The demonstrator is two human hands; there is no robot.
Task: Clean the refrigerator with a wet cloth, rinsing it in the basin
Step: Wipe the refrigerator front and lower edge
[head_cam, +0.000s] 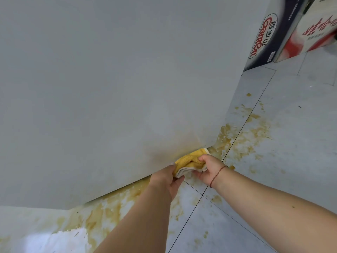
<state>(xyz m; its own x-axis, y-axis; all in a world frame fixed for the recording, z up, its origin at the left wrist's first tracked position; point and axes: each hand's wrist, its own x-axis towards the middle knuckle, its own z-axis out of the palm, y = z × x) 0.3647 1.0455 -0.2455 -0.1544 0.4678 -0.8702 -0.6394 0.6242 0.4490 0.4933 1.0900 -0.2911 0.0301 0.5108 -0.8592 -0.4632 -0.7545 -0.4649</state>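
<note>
Now wiping fridge (109, 88) bottom corner | both hands grip cloth (190, 161): left hand (168, 178), right hand (209, 169) | next likely: rinse, basin unseen

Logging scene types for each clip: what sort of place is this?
Probably a home kitchen or storage corner. A plain white appliance panel, likely the refrigerator, stands on a grey tiled floor with yellow-brown spill stains, and printed cardboard boxes sit behind it.

2 hands (170, 177), 1 cloth (189, 160), 2 boxes (269, 33)
</note>
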